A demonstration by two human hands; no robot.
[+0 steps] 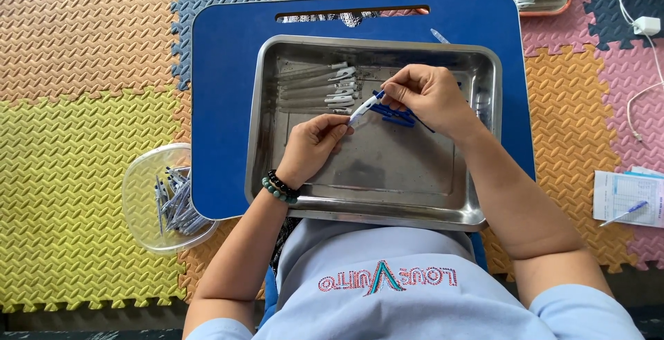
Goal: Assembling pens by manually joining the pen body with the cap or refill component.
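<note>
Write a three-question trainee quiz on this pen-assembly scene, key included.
1. True or false: the white-and-blue plastic pen is held by both the left hand and the right hand.
2. Where do the finished pens in the neat row lie: (a) rectangular steel tray, (b) clear plastic bowl, (c) blue lap table?
3. Fill in: the left wrist wears a beaded ____.

Key: 1 true; 2 a; 3 bracelet.

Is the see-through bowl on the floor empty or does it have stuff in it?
Not empty. The clear bowl holds a small heap of pens.
</note>
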